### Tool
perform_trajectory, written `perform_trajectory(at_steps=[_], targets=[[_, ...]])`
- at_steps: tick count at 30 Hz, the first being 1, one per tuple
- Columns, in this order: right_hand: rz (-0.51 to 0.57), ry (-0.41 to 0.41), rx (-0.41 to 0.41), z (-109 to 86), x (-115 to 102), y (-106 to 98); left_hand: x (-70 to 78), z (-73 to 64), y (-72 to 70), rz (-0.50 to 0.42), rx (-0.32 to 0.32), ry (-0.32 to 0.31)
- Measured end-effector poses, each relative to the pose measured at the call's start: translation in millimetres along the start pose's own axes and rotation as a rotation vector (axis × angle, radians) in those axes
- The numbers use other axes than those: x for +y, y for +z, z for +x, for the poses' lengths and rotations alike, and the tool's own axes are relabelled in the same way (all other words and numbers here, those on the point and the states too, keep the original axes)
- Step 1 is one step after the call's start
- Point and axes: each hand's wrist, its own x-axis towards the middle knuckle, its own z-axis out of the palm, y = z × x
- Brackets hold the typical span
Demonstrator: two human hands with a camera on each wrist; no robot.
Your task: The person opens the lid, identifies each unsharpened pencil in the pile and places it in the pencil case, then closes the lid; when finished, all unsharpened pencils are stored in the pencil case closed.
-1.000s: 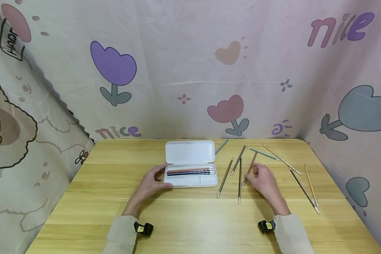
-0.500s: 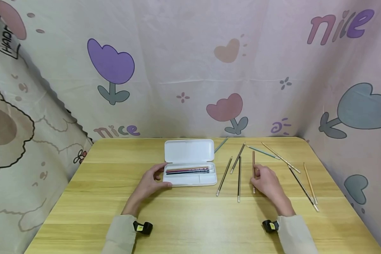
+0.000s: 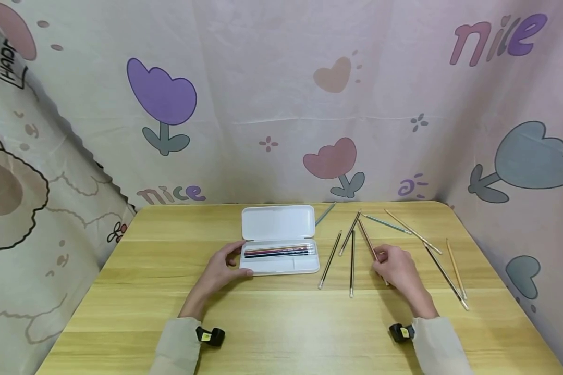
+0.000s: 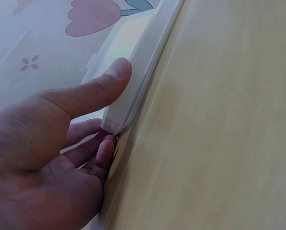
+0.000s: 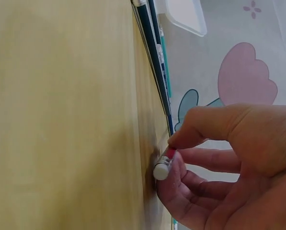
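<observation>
A white pencil case [image 3: 268,267] lies with its lid raised at the back, and several pencils [image 3: 278,252] rest in its rear compartment. My left hand [image 3: 221,271] holds the case's left end; in the left wrist view the thumb [image 4: 97,93] lies over the front wall, the other fingers around the corner. To the right, my right hand [image 3: 401,268] pinches a red pencil [image 3: 367,238] near its eraser end. The pencil slants, far end to the left. In the right wrist view its white eraser [image 5: 162,171] pokes out from between thumb and fingers.
Dark striped pencils [image 3: 352,265] lie between the case and my right hand. Farther right are yellow pencils [image 3: 456,268], a blue-green pencil [image 3: 387,224] and another dark one [image 3: 447,277]. A second blue-green pencil [image 3: 326,213] sits behind the lid. A printed curtain [image 3: 244,104] borders the wooden table.
The red pencil has turned in my right hand, its far end swinging leftward. The hand has shifted slightly right and toward me. My left hand stays on the case.
</observation>
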Motion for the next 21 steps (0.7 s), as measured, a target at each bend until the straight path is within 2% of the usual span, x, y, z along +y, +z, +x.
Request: perform_trajectory(at_steps=[5, 8, 13, 21], targets=[[0.054, 0.000, 0.034, 1.1, 1, -1, -0.5, 0.3, 0.1, -0.004, 0.001, 0.023], [0.078, -0.020, 0.045, 1.3, 1, 0, 0.4, -0.4, -0.2, -0.003, 0.002, 0.005], [0.104, -0.076, 0.065, 1.8, -2, 1, 1.9, -1.5, -0.3, -0.006, -0.001, -0.027], [0.178, -0.168, 0.101, 3.2, -9, 2, 0.6, -1.2, 0.2, -0.009, -0.002, -0.015]])
